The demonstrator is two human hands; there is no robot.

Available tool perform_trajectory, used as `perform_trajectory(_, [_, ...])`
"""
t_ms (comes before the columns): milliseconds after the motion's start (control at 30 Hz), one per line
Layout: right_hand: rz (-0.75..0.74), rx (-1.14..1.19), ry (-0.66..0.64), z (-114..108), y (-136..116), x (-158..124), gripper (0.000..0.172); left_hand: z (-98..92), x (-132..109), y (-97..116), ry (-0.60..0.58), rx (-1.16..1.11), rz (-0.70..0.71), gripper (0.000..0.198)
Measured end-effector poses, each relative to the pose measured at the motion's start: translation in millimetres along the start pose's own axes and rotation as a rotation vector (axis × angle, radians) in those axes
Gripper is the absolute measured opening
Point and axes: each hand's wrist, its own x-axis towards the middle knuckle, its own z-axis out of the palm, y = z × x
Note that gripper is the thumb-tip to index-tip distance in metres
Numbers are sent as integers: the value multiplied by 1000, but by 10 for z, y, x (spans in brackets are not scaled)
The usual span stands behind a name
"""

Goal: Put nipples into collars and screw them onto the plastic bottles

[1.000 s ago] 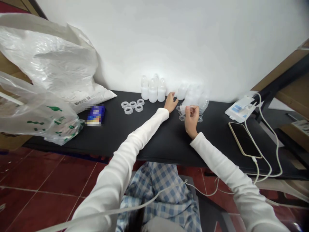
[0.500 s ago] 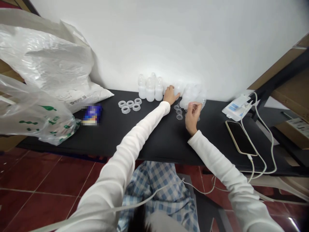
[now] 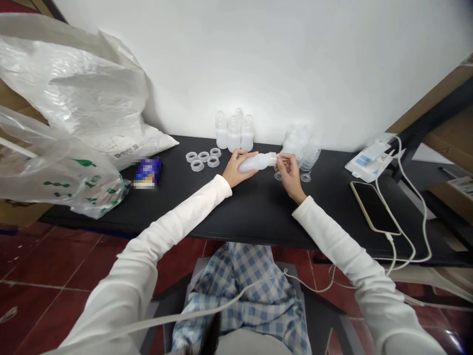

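My left hand (image 3: 238, 170) is wrapped round a white translucent baby bottle (image 3: 254, 162), which lies nearly level above the table with its neck to the right. At the bottle's mouth, my right hand (image 3: 290, 172) pinches a small clear piece, mostly hidden by the fingers. Small clear round discs, one of them a disc (image 3: 305, 176), rest on the table beside and under my right hand. Behind that hand stands a group of clear domed caps (image 3: 310, 157) and whitish bottles (image 3: 295, 138).
Several capped bottles (image 3: 234, 140) stand by the wall, with several white collar rings (image 3: 197, 165) to their left. A blue pack (image 3: 148, 170) and large plastic bags (image 3: 92, 98) fill the left side. A phone (image 3: 375, 207) with cables and a white box (image 3: 365, 162) lie right.
My left hand has come from the bottle group toward me and left, now with a bottle in it. My right hand has moved slightly left to the bottle's mouth.
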Motion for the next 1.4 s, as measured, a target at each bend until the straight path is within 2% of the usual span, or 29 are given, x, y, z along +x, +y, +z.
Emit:
perform_trajectory(67, [3, 19, -54, -41, -46, 19, 42, -56, 28, 28, 42, -54, 8, 55])
perform_trajectory(167, [-12, -1, -117, -96, -113, 43, 41, -107, 62, 74, 130, -194, -54, 62])
perform_trajectory(367, [-115, -147, -254, -69, -135, -21, 36, -136, 97, 65, 250, -346, -348, 47])
perform_trajectory(500, [-306, -308, -270, -54, -123, -61, 20, -110, 94, 31, 161, -439, -656, 47])
perform_trajectory(600, [-425, -383, -273, -81, -141, -59, 15, -95, 86, 33, 78, -468, -761, 43])
perform_trajectory(700, [-411, -416, -285, -100, -148, -53, 18, -98, 92, 33, 58, -494, -760, 41])
perform_trajectory(800, [-317, -432, -274, -92, -123, -53, 32, -107, 98, 36, 92, -524, -688, 43])
perform_trajectory(933, [-232, -487, -255, -61, -100, -63, 46, -117, 73, 101, 173, -449, -426, 47])
perform_trajectory(1000, [-220, -518, -285, -49, -101, -69, 61, -122, 51, 152, 171, -374, -310, 48])
perform_trajectory(1067, [-203, -548, -301, -46, -97, -70, 70, -126, 32, 192, 151, -330, -256, 49])
perform_trajectory(1167, [-211, -599, -276, -63, -84, -58, 69, -127, 29, 195, 167, -305, -256, 52])
perform_trajectory(1300, [-287, -596, -260, -96, -98, -44, 42, -114, 64, 94, 264, -313, -337, 57])
perform_trajectory(1400, [-361, -603, -316, -95, -131, -49, 60, -101, 86, 19, 281, -355, -381, 59])
